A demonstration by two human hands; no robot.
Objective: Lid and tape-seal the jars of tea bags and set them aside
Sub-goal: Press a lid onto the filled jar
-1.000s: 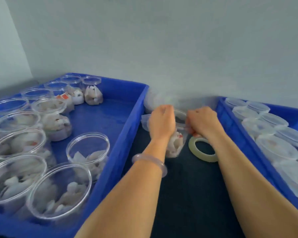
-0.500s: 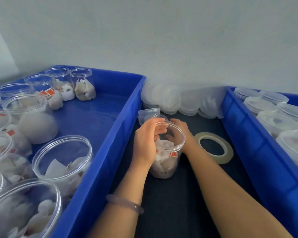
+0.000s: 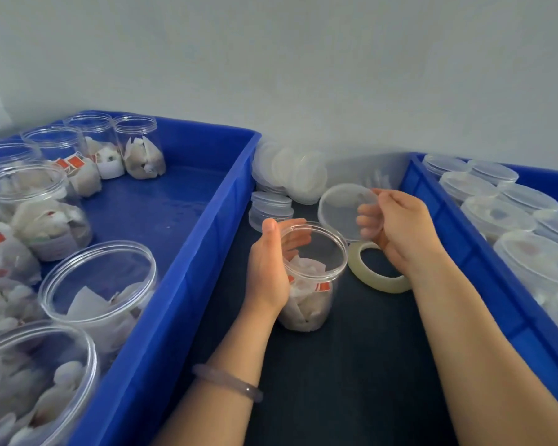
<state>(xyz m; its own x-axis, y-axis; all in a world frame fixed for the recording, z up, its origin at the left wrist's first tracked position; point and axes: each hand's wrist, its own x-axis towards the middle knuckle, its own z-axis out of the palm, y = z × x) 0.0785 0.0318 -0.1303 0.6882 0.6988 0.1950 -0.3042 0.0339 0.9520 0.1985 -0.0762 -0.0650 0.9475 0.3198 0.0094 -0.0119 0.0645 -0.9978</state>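
The jar (image 3: pixel 313 297) stands upright on the dark tabletop (image 3: pixel 351 365), its long axis vertical and its mouth open to the top, with tea bags filling the lower half. My left hand (image 3: pixel 268 268) grips the jar from its left side: the thumb lies along the near rim and the fingers curl round the far wall, where they show through the clear plastic. My right hand (image 3: pixel 400 230) pinches a clear lid (image 3: pixel 342 210) by its right edge, with the thumb at the rim and the curled fingers visible through the disc. The lid sits just above and to the right of the jar's mouth, on the far side, apart from the rim. It is tilted on edge, with its flat face turned toward the jar rather than lying level over it. This is the relation that governs the coming move. In my judgement, the lid must travel left and toward me, then rotate until its face is parallel to the jar's rim before it goes down. The right hand carries the lid, so it does this work, while the left hand holds the jar against the push. The tape roll (image 3: pixel 380 286) lies flat just right of the jar, beneath my right wrist, close at hand for sealing. Spare lids (image 3: pixel 271 207) are stacked behind the jar.
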